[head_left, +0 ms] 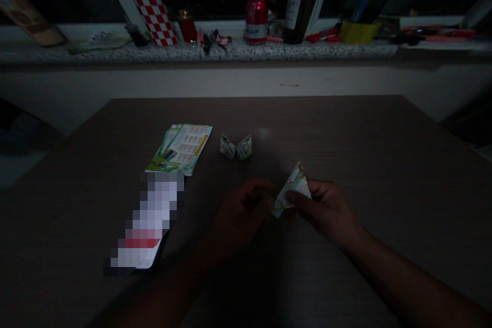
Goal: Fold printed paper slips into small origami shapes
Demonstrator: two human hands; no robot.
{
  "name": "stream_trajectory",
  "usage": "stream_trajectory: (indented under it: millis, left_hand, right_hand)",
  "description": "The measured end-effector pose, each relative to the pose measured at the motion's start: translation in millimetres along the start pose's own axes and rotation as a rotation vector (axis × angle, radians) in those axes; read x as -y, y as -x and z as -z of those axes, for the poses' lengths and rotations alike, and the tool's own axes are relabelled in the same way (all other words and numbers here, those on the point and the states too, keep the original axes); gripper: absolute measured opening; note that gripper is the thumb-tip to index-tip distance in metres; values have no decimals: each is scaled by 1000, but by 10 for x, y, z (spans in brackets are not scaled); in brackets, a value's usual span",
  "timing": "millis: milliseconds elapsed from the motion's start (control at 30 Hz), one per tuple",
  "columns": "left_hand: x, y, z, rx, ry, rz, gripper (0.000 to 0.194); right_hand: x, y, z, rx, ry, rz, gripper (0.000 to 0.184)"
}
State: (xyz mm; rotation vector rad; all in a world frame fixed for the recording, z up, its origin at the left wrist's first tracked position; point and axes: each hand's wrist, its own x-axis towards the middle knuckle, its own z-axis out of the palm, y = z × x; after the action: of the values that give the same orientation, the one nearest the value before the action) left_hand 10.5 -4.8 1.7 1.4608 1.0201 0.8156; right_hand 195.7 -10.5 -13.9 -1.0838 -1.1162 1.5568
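Above the table I hold a folded printed paper point(292, 189), tilted and roughly triangular, with its point upward. My right hand point(330, 210) is closed on its right side, the thumb lying flat across the front. Curled fingers of my left hand point(248, 210) pinch at the paper's lower left corner; deep shadow hides much of that grip. Beyond my hands, two small folded paper pieces point(227, 147) stand side by side. A stack of printed cards point(184, 148) with calendar-like grids lies to their left.
A phone with a blurred-out screen point(149, 220) lies left of my left arm, just below the cards. Past the table point(346, 123), a granite sill point(226, 54) bears a red can point(256, 20), a checkered cylinder point(156, 13), a dark jar point(302, 7) and small clutter.
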Motion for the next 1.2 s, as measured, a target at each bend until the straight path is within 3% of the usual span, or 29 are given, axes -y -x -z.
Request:
stream_trajectory:
  millis: [100,200,300,400,500,667,767,833,933,1033,1200]
  left_hand:
    - [15,9,34,15,-224,-304,25]
    - [35,-2,59,10,-472,-572,21]
    - [52,-18,74,-47,-594,-695,13]
    - [48,-16,67,-86,-529,-745,9]
    - [17,2,30,-113,-385,-618,6]
    - [-38,16,-45,-107,-13,-91,2]
    - [-40,-5,-59,-114,199,131,9]
    - [-30,-27,-48,-108,306,206,18]
    - [-17,-54,3,2,365,287,21]
    - [-22,-66,83,160,225,313,9]
    - [-34,-54,186,333,-98,293,15]
  right_hand:
    - [-41,-18,48,-2,-118,-7,18]
    - [-73,-22,53,14,-169,-25,18]
    - [-89,-18,34,18,-184,-31,16]
    - [-92,-8,23,12,-171,-17,17]
    - [-80,6,21,-4,-139,7,18]
    - [-14,26,-3,-41,-22,30,21]
    - [30,31,-22,-61,86,52,22]
    - [50,34,-26,-59,138,74,22]
    - [65,40,-10,-37,199,83,21]
    - [61,43,26,36,260,64,22]
    - [22,38,66,160,260,13,24]
